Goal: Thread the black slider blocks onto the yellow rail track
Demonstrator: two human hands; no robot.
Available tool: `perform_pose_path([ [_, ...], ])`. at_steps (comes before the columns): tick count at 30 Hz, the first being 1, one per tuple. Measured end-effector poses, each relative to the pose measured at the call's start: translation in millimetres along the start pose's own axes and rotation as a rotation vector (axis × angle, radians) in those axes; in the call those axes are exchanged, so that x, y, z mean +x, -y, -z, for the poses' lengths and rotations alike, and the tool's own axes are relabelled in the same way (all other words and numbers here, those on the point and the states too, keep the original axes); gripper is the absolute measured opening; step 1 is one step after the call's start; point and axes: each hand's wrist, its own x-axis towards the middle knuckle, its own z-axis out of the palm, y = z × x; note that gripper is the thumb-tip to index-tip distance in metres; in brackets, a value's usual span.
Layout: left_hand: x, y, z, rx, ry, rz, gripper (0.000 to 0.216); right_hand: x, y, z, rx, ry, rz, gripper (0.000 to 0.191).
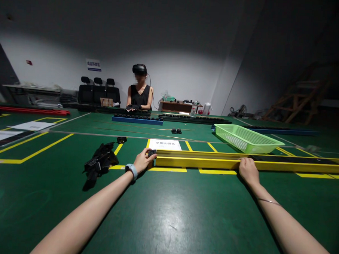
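Note:
A long yellow rail [196, 163] lies across the table and runs out of view to the right, with dark pieces [286, 159] in its channel on that side. At its left end, my left hand [143, 160] is closed on a small black block [152, 153], held against or very near the rail's opening. Further right, my right hand [248, 170] is wrapped over the rail's near edge and grips it. A heap of black parts [99, 163] lies left of my left hand, with one small black piece [121, 140] just behind it.
A light green basket [246, 145] stands behind the rail. A printed sheet [164, 144] and two small black blocks [176, 131] lie beyond it. Blue rail [137, 120] and red rail [29, 110] are farther back. Across the table sits a person [140, 92] wearing a headset.

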Motion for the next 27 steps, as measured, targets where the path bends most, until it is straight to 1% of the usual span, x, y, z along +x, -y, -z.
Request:
perform_pose_path([
  [5, -0.6, -2.2, 1.7, 0.096, -0.021, -0.031, 0.046, -0.2, 2.3, 1.7, 0.02, 0.006, 0.011, 0.035],
  [9, -0.3, -1.2, 2.1, 0.107, -0.011, -0.044, 0.048, 0.0, 3.7, 2.1, 0.024, 0.016, 0.015, 0.034],
  [13, 0.2, -1.0, 1.9, 0.113, -0.032, -0.071, 0.049, -0.5, 5.4, 3.3, 0.042, 0.006, -0.027, 0.034],
  [17, 0.9, -1.8, 2.2, 0.126, -0.031, -0.081, 0.049, -1.3, 6.8, 4.9, 0.054, -0.005, -0.017, 0.035],
  [23, 1.3, 1.4, 1.5, 0.035, -0.029, -0.036, 0.056, -1.1, 5.1, 4.0, 0.035, 0.017, -0.029, 0.037],
  [27, -0.1, 0.4, -1.1, -0.089, -0.042, -0.005, 0.05, 0.1, 3.2, 2.5, 0.022, 0.02, -0.052, 0.038],
])
